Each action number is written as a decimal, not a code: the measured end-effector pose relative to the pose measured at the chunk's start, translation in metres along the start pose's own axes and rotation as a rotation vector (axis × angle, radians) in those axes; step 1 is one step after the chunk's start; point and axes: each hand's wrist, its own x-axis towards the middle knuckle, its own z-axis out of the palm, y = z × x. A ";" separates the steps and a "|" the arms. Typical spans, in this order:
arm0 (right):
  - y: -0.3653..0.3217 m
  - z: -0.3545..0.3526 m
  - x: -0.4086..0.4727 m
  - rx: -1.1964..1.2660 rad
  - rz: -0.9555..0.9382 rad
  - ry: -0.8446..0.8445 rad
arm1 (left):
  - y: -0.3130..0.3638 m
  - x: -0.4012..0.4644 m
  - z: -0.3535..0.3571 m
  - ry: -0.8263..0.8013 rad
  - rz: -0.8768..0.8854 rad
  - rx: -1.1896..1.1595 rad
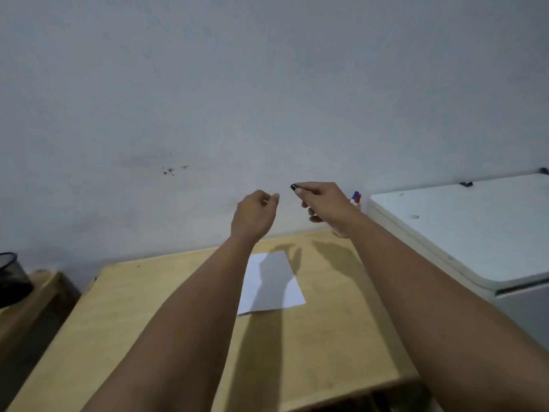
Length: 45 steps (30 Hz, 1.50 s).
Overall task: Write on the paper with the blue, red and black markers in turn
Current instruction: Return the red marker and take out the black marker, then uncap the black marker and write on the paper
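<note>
The right hand (pixel 322 203) gripped a black marker (pixel 295 187) above the counter (pixel 166 307); the left hand (pixel 255 217) hung loosely curled, holding nothing. The paper (pixel 271 282) lay below. Advised: uncap first, steady the sheet.

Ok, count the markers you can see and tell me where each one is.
3. A black marker is in the right hand. The blue marker and red marker stand behind that hand, mostly hidden; more could be hidden there.

White paper (pixel 271 282) flat on worktop, blank, partly shadowed. Black marker (pixel 295 187) raised, dark end visible. Blue and red markers (pixel 356 197) upright near wall, possibly in holder.
</note>
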 end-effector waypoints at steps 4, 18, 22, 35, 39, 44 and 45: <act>0.002 0.058 -0.041 0.005 0.086 -0.265 | -0.038 -0.042 -0.051 0.004 -0.090 -0.064; -0.004 0.150 -0.072 0.035 0.001 -0.449 | -0.087 -0.082 -0.136 -0.261 -0.118 -0.039; 0.004 0.156 -0.067 -0.033 -0.012 -0.395 | -0.099 -0.069 -0.134 -0.178 -0.116 0.046; 0.045 0.132 -0.015 0.709 0.393 -0.120 | -0.192 -0.036 -0.084 -0.301 -0.091 0.702; 0.060 0.132 -0.003 0.944 0.485 -0.144 | -0.202 -0.039 -0.067 -0.187 -0.042 0.679; 0.074 0.146 0.006 0.795 0.452 -0.100 | -0.217 -0.037 -0.066 -0.181 -0.096 0.531; 0.073 0.149 0.005 0.723 0.443 -0.072 | -0.216 -0.040 -0.067 -0.158 -0.097 0.481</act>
